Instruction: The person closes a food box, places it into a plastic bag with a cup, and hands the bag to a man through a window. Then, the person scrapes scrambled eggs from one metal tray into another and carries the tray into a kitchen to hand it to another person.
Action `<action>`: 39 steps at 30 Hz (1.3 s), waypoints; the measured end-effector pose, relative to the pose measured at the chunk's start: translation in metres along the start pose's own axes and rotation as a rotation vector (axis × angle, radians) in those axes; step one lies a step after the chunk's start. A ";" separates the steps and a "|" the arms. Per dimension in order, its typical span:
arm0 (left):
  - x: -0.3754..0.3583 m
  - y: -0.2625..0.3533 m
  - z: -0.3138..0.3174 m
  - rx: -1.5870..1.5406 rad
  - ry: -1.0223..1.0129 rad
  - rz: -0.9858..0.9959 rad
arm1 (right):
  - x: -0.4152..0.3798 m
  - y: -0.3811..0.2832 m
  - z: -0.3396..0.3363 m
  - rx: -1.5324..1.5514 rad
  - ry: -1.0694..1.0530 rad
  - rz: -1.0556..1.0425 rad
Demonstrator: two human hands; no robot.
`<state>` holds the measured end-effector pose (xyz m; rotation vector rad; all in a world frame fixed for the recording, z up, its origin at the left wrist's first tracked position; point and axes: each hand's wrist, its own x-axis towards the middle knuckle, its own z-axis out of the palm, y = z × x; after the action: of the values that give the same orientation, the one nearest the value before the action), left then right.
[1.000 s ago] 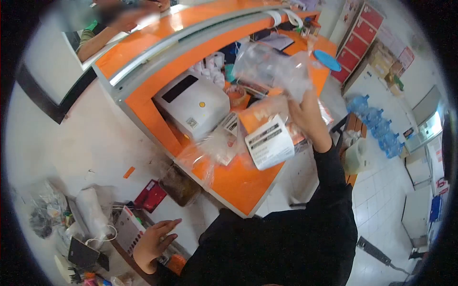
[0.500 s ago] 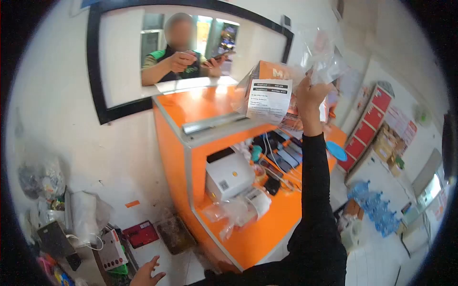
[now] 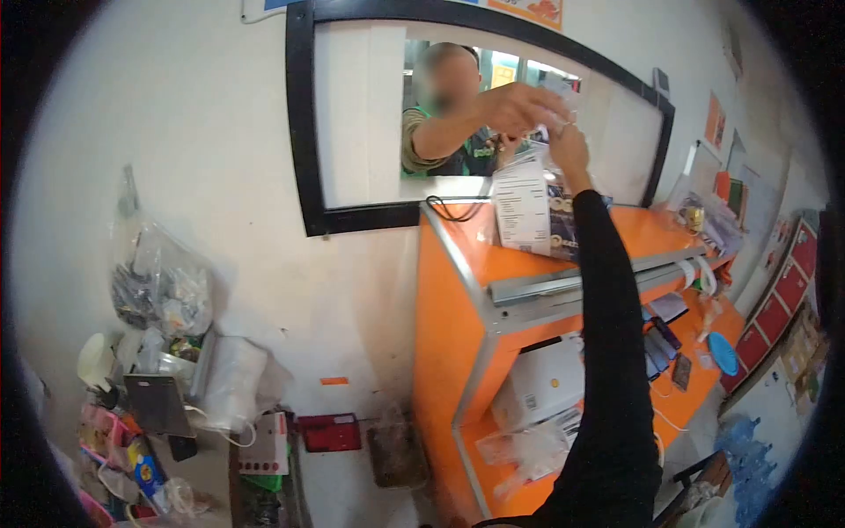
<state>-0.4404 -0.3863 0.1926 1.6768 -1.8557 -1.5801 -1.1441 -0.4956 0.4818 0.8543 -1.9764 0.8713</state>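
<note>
My right hand (image 3: 570,151), in a black sleeve, is closed on the gathered top of a clear plastic bag at the service window. Inside the plastic bag (image 3: 563,231) is a dark printed package, and a long white receipt (image 3: 523,211) hangs on its near side. The bag is over the orange counter's upper shelf (image 3: 458,231), just inside the window opening. Through the opening, a person's hand (image 3: 519,110) reaches right up to the bag's top, next to my fingers. My left hand is out of the frame.
A black frame (image 3: 304,132) surrounds the window. Below the shelf stand a white box-shaped machine (image 3: 541,383) and crumpled plastic (image 3: 528,458). Several phones and a blue round lid (image 3: 722,354) lie further right. At left, a filled plastic bag (image 3: 167,282) hangs above a cluttered side table.
My right hand has brought the bag from above the counter's right side to the window, its receipt side now turned. The person's hand has reached through to it. My left hand has left view.
</note>
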 end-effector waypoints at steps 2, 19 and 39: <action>-0.008 0.001 -0.011 0.108 0.168 0.068 | 0.011 0.021 -0.001 -0.121 -0.229 -0.064; -0.064 -0.253 -0.235 0.353 1.016 0.475 | -0.552 -0.354 -0.136 1.259 -1.130 -0.812; -0.082 -0.306 -0.167 0.005 1.184 0.248 | -0.856 -0.604 -0.116 1.924 -2.360 1.156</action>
<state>-0.1067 -0.3525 0.0675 1.6747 -1.2913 -0.2707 -0.2254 -0.5094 -0.0343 -0.3871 0.3292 -0.6961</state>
